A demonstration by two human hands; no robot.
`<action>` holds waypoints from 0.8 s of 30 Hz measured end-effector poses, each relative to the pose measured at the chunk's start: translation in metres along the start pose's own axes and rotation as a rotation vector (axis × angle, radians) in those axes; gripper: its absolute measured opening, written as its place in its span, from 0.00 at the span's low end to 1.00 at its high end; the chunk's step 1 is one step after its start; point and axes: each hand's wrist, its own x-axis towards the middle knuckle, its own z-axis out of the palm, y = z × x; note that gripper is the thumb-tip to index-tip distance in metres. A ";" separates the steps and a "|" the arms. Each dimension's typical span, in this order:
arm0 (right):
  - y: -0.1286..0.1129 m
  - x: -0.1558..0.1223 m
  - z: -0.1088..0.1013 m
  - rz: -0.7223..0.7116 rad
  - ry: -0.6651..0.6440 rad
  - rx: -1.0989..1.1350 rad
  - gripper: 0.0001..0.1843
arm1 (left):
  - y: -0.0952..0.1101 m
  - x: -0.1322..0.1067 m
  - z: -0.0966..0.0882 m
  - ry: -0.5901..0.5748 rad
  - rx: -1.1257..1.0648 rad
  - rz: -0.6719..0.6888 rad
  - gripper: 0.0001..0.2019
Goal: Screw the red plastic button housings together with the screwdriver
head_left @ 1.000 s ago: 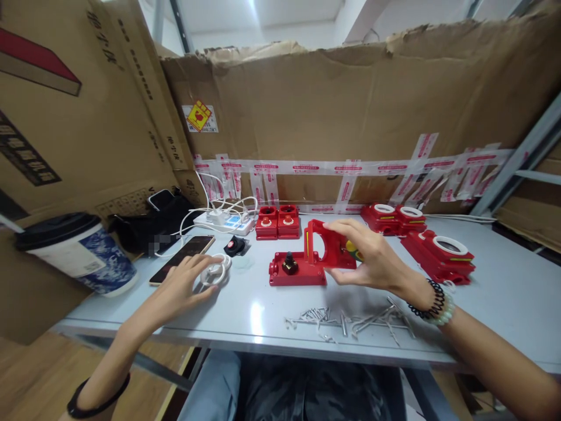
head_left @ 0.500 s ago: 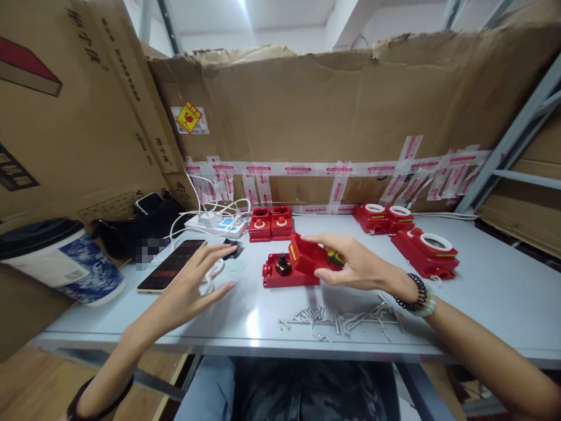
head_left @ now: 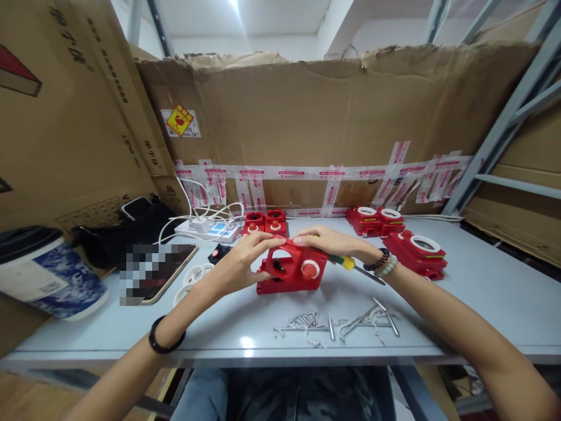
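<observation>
Paper cup, dark-lidded (head_left: 72, 278): standing at the far left of the bench (head_left: 491, 298).
Black bag (head_left: 99, 237): lying behind the cup.
Phone (head_left: 175, 270): lying face up, part of it blurred out.
White cable (head_left: 193, 275): lying coiled just beside the phone.
Power strip (head_left: 225, 232): resting farther back, white leads trailing over it.
Black part (head_left: 218, 254), red-centred: lying near the left hand.
Left hand (head_left: 239, 257), black band at the wrist: reaching across, its grip narrowing on the left side of the red cover, fingers along the top edge, thumb below.
Small red units, two (head_left: 265, 223): standing side by side behind the hands.
Red cover (head_left: 300, 257), with round opening and red knob in a white ring: being held tilted over the red base (head_left: 287, 286), mid-bench.
Metal rods and pins (head_left: 304, 320): lying in a loose row in front, white strings among them.
Right hand (head_left: 331, 241), bracelets at the wrist: gripping the cover's top edge while holding the screwdriver (head_left: 348, 263), yellow and green, its shaft pointing rightward.
Red housings, three (head_left: 414, 251), white-ringed: resting at the right.
</observation>
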 end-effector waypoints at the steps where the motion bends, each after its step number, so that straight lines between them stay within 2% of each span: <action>1: 0.001 -0.002 -0.002 0.028 0.040 -0.023 0.23 | 0.000 -0.002 -0.001 -0.036 -0.007 -0.041 0.26; 4: 0.006 -0.009 -0.004 0.077 0.147 -0.135 0.31 | -0.003 -0.006 -0.001 -0.139 -0.036 -0.154 0.28; 10: 0.025 -0.011 0.016 0.037 0.055 -0.360 0.49 | -0.009 -0.005 0.010 -0.289 -0.073 -0.331 0.29; 13: 0.032 -0.008 0.025 0.036 0.035 -0.427 0.45 | -0.011 -0.007 0.012 -0.297 -0.128 -0.345 0.32; 16: 0.037 -0.011 0.023 0.078 0.052 -0.484 0.38 | -0.015 -0.010 0.011 -0.232 -0.183 -0.339 0.34; 20: 0.048 -0.022 0.005 0.306 0.210 -0.605 0.31 | -0.020 -0.013 0.012 -0.160 -0.179 -0.326 0.29; 22: 0.056 -0.023 -0.004 0.426 0.295 -0.653 0.27 | -0.021 -0.013 0.013 -0.163 -0.163 -0.296 0.27; 24: 0.063 -0.017 -0.010 0.504 0.364 -0.686 0.27 | -0.020 -0.012 0.013 -0.170 -0.148 -0.271 0.26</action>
